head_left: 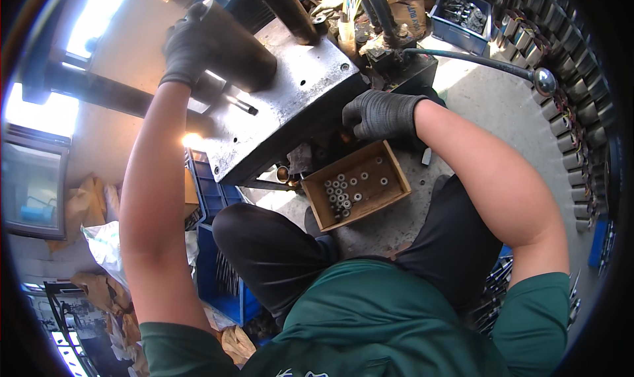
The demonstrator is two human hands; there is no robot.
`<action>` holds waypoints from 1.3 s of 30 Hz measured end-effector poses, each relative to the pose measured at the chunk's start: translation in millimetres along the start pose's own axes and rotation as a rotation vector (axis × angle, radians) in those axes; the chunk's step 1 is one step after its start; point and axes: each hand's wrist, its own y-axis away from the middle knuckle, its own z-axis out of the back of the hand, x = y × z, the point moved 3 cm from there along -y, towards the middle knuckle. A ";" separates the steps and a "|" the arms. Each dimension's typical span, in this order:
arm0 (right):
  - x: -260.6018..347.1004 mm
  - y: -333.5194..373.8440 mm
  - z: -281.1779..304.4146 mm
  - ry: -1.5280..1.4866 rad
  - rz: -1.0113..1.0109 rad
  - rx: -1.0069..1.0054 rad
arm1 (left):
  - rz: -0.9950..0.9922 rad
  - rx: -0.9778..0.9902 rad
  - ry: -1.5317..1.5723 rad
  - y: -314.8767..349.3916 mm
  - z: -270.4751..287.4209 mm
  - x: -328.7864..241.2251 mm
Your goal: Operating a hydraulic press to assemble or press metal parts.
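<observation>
My left hand [188, 46], in a dark knitted glove, is closed around the upper end of a thick dark metal cylinder [243, 52]. That cylinder stands at a slant in view over the scuffed metal plate [300, 103]. Beside its lower part is a smaller grey cylinder [207, 86], with a thin metal shaft [241, 105] near it on the plate. My right hand [383, 116], gloved the same way, hangs by the plate's front right edge. Its fingers are curled in, and whatever they may hold is hidden.
Between my knees, a brown open box [360, 215] holds several small metal rings. Thick columns [284, 10] rise from the plate. A blue crate [462, 20] of metal parts is at the far right, near a hose-like arm with a shiny ball [544, 82]. Rows of metal cylinders [564, 126] line the right.
</observation>
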 end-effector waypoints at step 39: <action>-216.6 44.1 -22.6 0.353 -0.275 0.356 | 1.641 0.452 0.058 1147.0 73.3 201.4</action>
